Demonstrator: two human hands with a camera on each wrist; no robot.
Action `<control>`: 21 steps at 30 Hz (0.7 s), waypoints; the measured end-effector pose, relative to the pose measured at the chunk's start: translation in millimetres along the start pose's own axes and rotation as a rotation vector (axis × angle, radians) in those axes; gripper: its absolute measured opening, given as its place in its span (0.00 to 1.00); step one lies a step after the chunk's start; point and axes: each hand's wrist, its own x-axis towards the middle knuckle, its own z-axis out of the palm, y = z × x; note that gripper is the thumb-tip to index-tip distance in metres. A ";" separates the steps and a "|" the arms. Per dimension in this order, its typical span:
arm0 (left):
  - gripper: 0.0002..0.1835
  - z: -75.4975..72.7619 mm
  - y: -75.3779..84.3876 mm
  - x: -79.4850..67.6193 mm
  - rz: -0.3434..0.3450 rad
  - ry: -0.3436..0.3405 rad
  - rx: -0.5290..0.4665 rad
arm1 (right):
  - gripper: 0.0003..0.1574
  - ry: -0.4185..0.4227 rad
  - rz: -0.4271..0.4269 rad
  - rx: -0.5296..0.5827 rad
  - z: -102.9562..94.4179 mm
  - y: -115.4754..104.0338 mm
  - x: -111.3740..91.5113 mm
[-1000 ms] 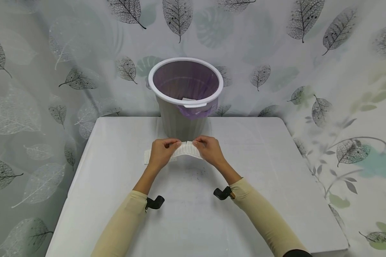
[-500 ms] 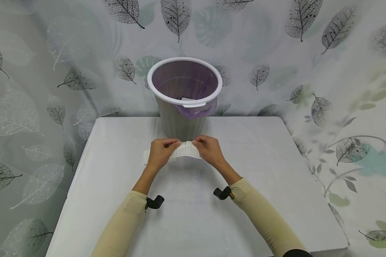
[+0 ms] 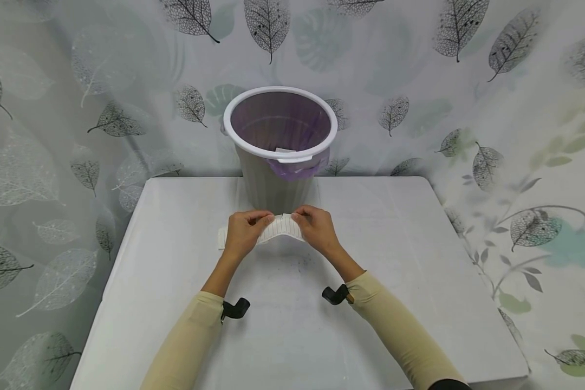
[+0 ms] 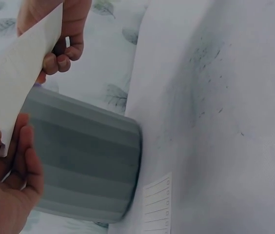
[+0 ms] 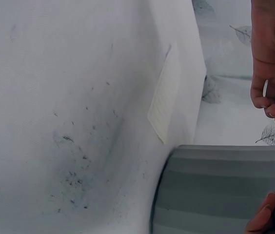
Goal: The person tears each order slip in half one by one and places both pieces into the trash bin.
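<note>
A lined strip of white paper bows between my two hands, in front of the bin. My left hand pinches its upper edge between thumb and fingers. Close beside it, my right hand pinches the same edge. A small notch shows in that edge between the thumbs. In the left wrist view the plain back of the held paper faces the camera. Another lined paper slip lies flat on the table, partly hidden behind my left hand; in the left wrist view this slip shows lines and small boxes.
A grey bin with a white rim and purple liner stands at the table's back edge. A pale piece shows inside it. Dark specks mark the white table below my hands. A leaf-patterned curtain hangs behind.
Both hands keep their hold on the paper strip in almost the same place. The strip's lower edge arches slightly more now.
</note>
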 end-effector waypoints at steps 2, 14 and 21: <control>0.07 0.2 -0.1 -0.7 -0.001 0.008 0.007 | 0.06 0.001 0.003 0.003 0.5 -0.3 0.1; 0.04 -0.2 3.8 -2.0 0.091 0.032 0.020 | 0.06 -0.005 0.039 -0.006 1.7 -4.2 2.9; 0.04 -0.4 3.2 -1.4 0.158 0.034 0.036 | 0.06 -0.015 0.058 -0.015 2.0 -4.8 4.9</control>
